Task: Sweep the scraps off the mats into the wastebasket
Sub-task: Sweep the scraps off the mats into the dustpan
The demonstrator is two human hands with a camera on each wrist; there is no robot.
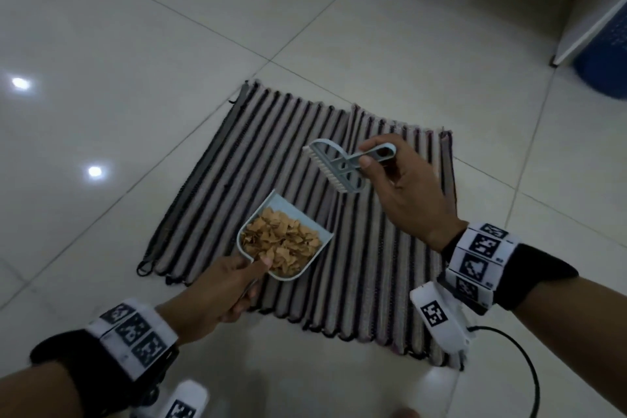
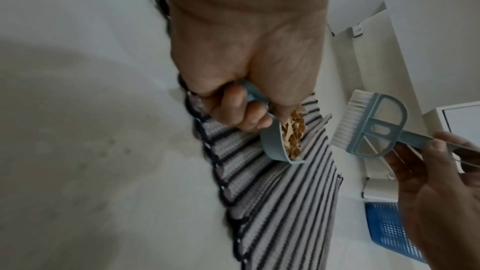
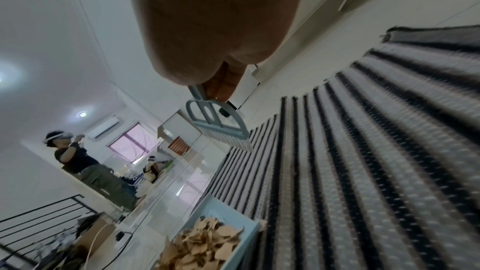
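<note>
Resting beyond fingers [image 1: 263,263]: scraps [image 1: 281,241]

A black cable [image 1: 529,370] trails over the white tiled floor [image 1: 135,44]; beyond, perhaps a railing [image 3: 39,213].

wastebasket [image 1: 607,54] cut off — dustpan handle [image 2: 250,94] hidden

Head view looks down from above; both wrist views, close in, share the striped mats [image 1: 305,214].
</note>
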